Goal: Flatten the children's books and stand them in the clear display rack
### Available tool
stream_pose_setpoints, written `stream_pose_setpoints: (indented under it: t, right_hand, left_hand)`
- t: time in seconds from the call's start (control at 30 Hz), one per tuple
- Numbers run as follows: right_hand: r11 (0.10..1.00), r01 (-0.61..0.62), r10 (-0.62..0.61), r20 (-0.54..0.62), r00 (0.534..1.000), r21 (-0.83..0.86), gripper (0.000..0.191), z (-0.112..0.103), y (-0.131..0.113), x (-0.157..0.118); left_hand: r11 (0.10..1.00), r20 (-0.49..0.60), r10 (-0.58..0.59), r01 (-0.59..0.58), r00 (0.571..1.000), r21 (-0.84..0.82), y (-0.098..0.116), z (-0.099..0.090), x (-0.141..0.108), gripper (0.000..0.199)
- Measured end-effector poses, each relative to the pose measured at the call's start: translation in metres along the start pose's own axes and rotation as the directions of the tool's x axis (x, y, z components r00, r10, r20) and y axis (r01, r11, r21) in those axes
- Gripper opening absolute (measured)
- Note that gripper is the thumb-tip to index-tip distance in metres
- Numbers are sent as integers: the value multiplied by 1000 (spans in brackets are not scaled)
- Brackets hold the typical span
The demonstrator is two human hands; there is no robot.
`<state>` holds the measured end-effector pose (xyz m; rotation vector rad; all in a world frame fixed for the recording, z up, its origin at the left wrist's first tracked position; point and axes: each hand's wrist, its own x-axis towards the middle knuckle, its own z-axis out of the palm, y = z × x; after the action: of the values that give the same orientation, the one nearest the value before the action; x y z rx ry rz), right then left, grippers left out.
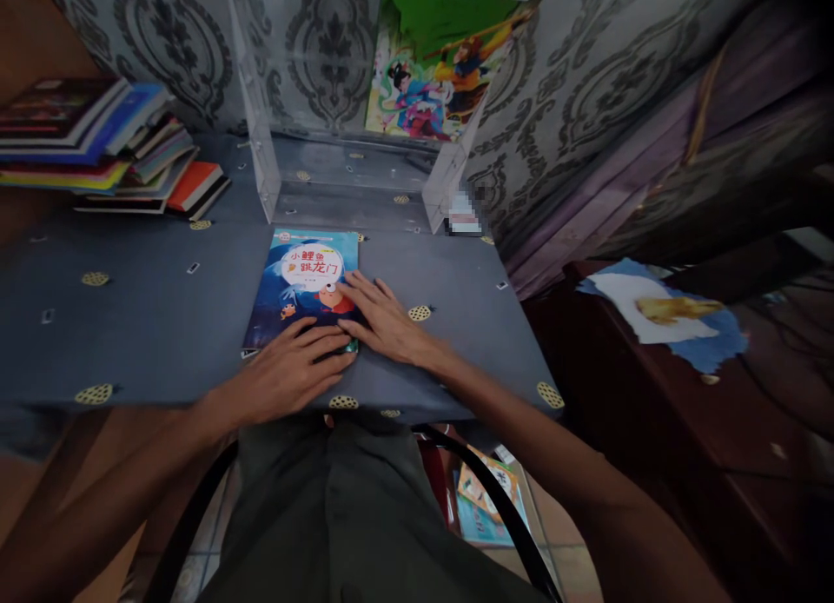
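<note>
A blue picture book with a red fish and a white title patch lies closed on the dark blue tablecloth. My left hand rests over its lower edge, fingers spread and pointing right. On the book's right side lies my right hand, its fingers apart and reaching onto the cover. Neither hand is gripping anything. The fingertips of the two hands are close together near the book's lower right.
A clear acrylic stand is behind the book. Stacked books are at the back left. A green poster hangs on the wall. At right, a cloth lies on brown furniture. More books are low down near the floor.
</note>
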<state>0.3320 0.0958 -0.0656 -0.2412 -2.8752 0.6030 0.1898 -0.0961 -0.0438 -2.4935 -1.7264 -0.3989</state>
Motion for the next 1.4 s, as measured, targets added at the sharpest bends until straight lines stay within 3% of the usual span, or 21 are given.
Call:
stream_pose_setpoints:
  t: [0.2,0.53,0.83,1.07,1.23,1.4]
  right_hand:
    - [999,-9,9,-4,1000,-48,59,4,-18,-15]
    - [995,-7,6,-8,1000,-103,57,7,-29,-27]
    - [985,-31,36,27,999,-168,55,7,-33,-28]
    - [982,-27,32,25,999,-185,52,5,-32,-30]
    - [967,93,-76,81,994,-236,48,9,-54,-25]
    - [950,263,-235,171,957,-169,52,24,-86,-7]
  left_hand:
    - [998,-73,-67,68,995,10,15,11,-20,37]
    - [973,-91,-188,198,978,120,38,10,-37,43]
    - [924,-232,-316,353,920,145,28,6,-76,43]
    - [897,-328,-372,428,868,114,25,7,-85,39]
    - [899,-363,-359,423,860,113,24,9,-82,34]
    - [911,-368,-350,404,862,81,20,4,-80,31]
